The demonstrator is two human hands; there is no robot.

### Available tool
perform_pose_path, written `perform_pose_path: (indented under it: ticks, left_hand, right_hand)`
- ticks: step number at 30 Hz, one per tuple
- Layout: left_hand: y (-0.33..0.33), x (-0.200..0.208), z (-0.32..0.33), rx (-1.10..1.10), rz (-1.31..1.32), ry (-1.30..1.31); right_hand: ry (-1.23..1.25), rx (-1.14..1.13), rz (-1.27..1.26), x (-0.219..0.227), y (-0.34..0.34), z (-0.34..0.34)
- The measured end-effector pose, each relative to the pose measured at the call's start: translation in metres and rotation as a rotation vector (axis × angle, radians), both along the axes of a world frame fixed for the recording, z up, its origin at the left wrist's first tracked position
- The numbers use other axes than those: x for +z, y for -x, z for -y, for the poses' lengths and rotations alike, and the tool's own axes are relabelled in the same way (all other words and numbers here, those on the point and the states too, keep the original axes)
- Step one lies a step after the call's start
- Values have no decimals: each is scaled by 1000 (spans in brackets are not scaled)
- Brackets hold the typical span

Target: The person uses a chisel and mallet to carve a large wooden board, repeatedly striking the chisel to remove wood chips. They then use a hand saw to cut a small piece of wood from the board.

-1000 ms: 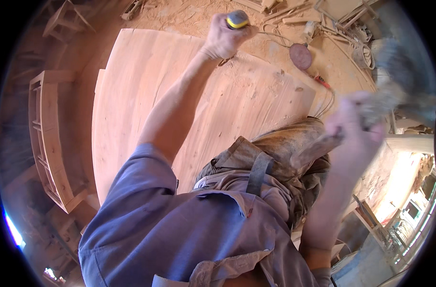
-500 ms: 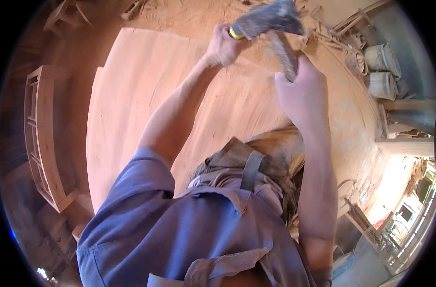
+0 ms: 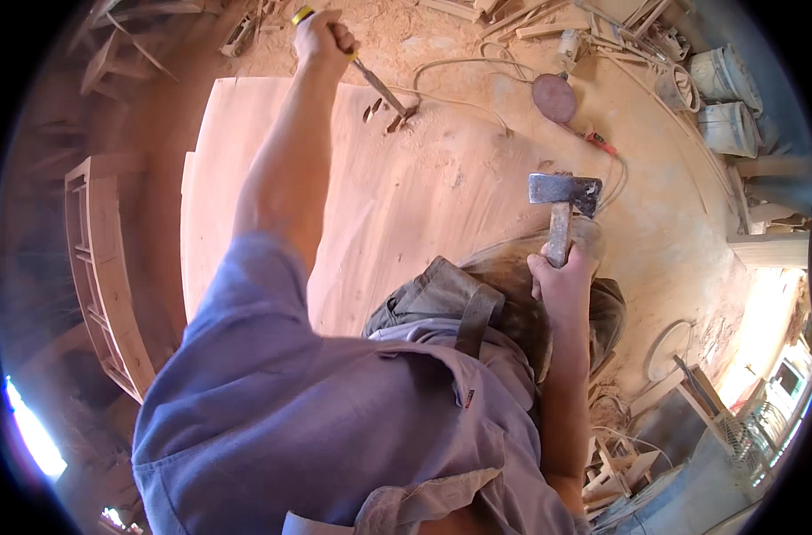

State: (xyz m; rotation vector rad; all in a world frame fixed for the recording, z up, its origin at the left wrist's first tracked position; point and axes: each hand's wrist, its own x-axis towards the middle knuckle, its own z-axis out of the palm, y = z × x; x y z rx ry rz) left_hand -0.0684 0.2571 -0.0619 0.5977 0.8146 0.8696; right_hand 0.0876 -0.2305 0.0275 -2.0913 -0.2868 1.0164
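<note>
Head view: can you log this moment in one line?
left hand: holds chisel at holes in wooden panel | right hand: holds axe-like tool by handle

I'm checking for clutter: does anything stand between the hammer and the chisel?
Nothing visible does. The right hand holds the hammer apart from the chisel in the left hand; a thin cable shows between them, seemingly low, by the panel's far edge.

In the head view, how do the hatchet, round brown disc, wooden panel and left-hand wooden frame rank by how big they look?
1. Wooden panel
2. Wooden frame
3. Hatchet
4. Round brown disc
The hatchet seems nearer the camera; true sizes may differ.
</note>
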Motion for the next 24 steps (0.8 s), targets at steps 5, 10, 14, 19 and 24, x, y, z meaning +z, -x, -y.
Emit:
perform_pose_path:
  ticks: [5, 10, 14, 19, 24]
  left_hand:
    - [1, 44, 68, -106, 120, -384]
    - [-7, 43, 75, -43, 96, -483]
    - [-27, 54, 114, -23, -76, -730]
    - [-36, 65, 157, -14, -256, -892]
    - [-44, 56, 171, -140, -340, -1158]
  right_hand:
    - [12, 74, 24, 12, -5, -20]
    - [7, 191, 200, 10, 0, -32]
    - [-37, 233, 445, 32, 11, -47]
    - [-313, 127, 454, 90, 14, -79]
    - [-554, 265, 754, 116, 24, -133]
